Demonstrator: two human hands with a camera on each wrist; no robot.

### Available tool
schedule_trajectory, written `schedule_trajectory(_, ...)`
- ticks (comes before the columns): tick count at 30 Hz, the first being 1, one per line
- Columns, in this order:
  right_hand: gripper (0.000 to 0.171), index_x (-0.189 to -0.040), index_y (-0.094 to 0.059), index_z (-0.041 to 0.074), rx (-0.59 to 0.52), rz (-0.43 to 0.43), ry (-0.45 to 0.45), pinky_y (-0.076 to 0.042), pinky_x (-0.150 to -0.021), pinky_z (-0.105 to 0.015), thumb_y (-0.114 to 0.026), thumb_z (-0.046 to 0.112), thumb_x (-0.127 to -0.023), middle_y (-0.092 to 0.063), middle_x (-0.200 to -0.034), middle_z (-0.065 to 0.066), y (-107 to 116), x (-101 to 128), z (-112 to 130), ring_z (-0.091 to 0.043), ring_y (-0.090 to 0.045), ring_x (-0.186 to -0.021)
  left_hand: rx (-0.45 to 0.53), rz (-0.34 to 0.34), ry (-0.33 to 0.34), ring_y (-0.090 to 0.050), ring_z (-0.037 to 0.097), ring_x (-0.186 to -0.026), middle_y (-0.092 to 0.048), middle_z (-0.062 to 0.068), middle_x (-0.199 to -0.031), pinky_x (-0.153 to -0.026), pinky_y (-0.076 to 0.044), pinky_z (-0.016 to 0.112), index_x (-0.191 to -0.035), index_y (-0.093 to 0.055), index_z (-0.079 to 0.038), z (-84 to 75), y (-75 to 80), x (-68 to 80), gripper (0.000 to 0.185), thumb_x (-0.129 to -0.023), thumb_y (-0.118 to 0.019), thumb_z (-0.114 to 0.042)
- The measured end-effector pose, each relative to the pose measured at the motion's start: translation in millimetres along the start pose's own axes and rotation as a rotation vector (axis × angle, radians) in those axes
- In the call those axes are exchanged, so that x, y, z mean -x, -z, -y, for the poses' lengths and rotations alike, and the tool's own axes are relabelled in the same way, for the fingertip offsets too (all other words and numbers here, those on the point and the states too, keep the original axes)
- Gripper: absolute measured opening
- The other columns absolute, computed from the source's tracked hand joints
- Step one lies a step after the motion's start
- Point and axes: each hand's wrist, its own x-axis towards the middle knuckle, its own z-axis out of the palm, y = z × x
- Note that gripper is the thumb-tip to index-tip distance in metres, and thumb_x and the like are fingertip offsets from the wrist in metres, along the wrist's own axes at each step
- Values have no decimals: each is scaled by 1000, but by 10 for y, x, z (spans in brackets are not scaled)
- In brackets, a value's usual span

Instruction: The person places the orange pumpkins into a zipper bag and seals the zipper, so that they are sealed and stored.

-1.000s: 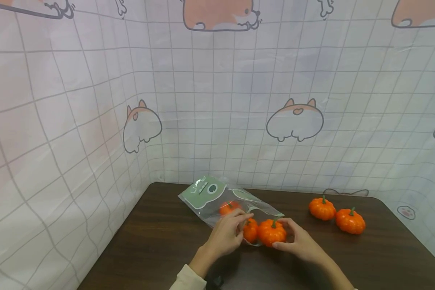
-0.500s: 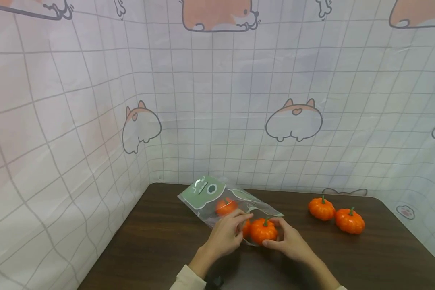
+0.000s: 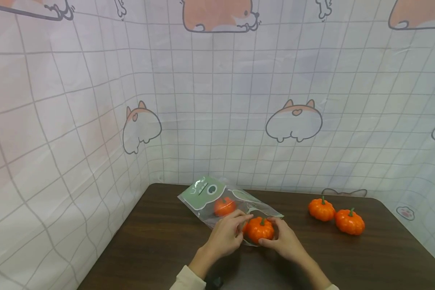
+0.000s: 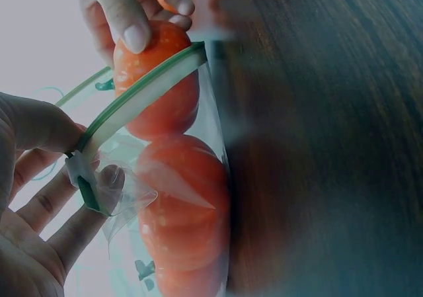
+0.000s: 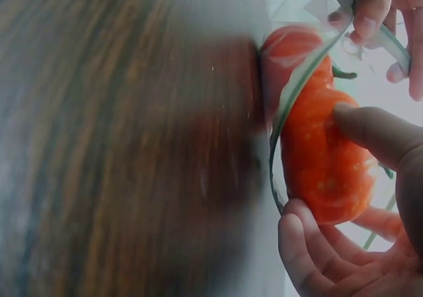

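A clear zip bag [image 3: 207, 194] with a green cartoon face lies on the table, its mouth toward me. My left hand [image 3: 224, 233] pinches the rim of the mouth between thumb and fingers. In my right hand [image 3: 287, 241] is a small orange pumpkin [image 3: 261, 231] with a green stem, thumb on one side and fingers on the other. In the left wrist view this pumpkin sits partly inside the green-edged zip rim [image 4: 142, 88]. Behind it, inside the bag, is another pumpkin [image 4: 185, 201], mostly hidden from the head view. Deeper in the bag lies a further pumpkin [image 3: 224, 206].
Two more orange pumpkins, one rear [image 3: 321, 209] and one nearer [image 3: 349, 222], stand side by side at the right of the dark wooden table [image 3: 156, 237]. Cartoon-printed sheeting [image 3: 217, 121] rises behind and along both sides. A small black object [image 3: 214, 282] shows by the left sleeve.
My right hand has moved left, carrying its pumpkin into the bag's mouth. The pumpkins inside have shifted left, deeper into the bag. My left hand has stayed at the rim.
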Motion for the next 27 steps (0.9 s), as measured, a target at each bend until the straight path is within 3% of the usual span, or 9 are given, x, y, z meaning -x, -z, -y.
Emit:
schedule_trajectory(12,76,-138,-55,1,50,-41,-50,-50,-99,-57,-87,33,-78,-56,-132,-23,-40,-16,68,-37,-59,-118,15,4,-1,-42,-1,-68,-67,-3,-104,-56,-34,12,-127,-72,-12,7,-14,-4,52,-77,-76,2)
schedule_trajectory(21,72,-138,-55,-2,1,-44,-75,-49,-73,-27,-86,26,-80,-55,-127,-22,-64,-30,64,-20,-58,-87,1,4,-9,-43,0,-69,-67,-3,-103,-59,-34,12,-126,-73,-11,9,-24,-6,50,-77,-77,2)
schedule_trajectory(27,70,-135,-55,-3,1,-57,-85,-51,-65,-25,-88,22,-79,-57,-129,-23,-65,-21,60,-17,-61,-84,9,-1,-21,-43,3,-71,-68,-1,-103,-62,-33,14,-125,-72,-8,-2,-20,-7,50,-77,-76,4)
